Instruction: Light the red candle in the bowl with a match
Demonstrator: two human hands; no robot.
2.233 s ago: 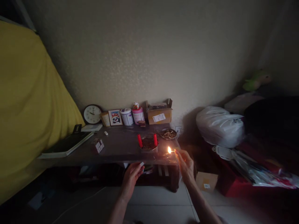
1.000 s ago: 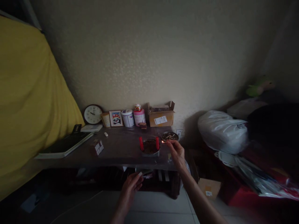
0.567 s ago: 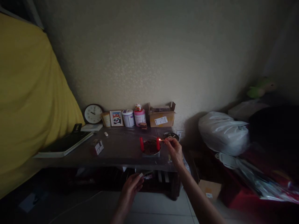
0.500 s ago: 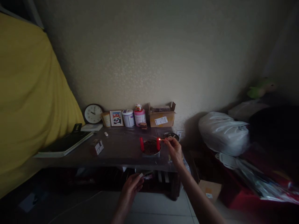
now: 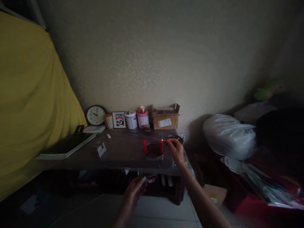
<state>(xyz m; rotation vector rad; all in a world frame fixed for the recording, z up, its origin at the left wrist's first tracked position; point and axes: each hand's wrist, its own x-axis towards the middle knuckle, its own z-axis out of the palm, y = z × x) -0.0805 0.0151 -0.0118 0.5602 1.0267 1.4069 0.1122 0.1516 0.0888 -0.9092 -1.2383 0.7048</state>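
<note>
My right hand (image 5: pixel 176 148) pinches a thin match (image 5: pixel 164 140), whose small flame meets the top of the right red candle (image 5: pixel 161 147). A second red candle (image 5: pixel 145 147) stands upright at the left side of the same round dish (image 5: pixel 154 157), which is filled with dark, soil-like material. Lower down, in front of the table edge, my left hand (image 5: pixel 135 189) is closed around a small pale-edged box (image 5: pixel 144 179), probably a matchbox, mostly covered by the fingers. Behind my right hand sits another round dish (image 5: pixel 175 136).
Along the wall stand a clock (image 5: pixel 95 115), a framed panda picture (image 5: pixel 119 120), two tins and an open cardboard box (image 5: pixel 166 122). A patterned cube-like box (image 5: pixel 99 149) lies on the table (image 5: pixel 125 145). White plastic bags (image 5: pixel 229 134) are heaped at the right.
The match has moved slightly up and left, onto the right candle's top. Its flame looks smaller. My left hand has barely moved; the view has shifted a little.
</note>
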